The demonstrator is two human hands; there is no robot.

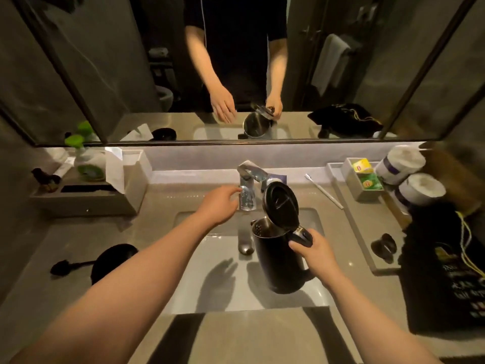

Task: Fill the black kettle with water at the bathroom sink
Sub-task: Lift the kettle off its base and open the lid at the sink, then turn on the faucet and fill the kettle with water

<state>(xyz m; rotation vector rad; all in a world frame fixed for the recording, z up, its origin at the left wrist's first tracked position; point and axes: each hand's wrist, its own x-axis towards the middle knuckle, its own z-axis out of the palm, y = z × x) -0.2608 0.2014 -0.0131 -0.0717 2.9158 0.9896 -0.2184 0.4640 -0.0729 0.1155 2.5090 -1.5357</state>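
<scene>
The right hand (319, 252) is clenched on the handle of the black kettle (278, 256), held upright with lid (282, 203) raised over the sink basin (228, 298), its mouth right of the faucet (248, 187) spout, which the loose-fingered left hand (219, 204) nearly touches.

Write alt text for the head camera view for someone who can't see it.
A right hand holds an open-lidded black kettle over the sink basin while the left hand reaches the chrome faucet. No water visibly flows.
</scene>
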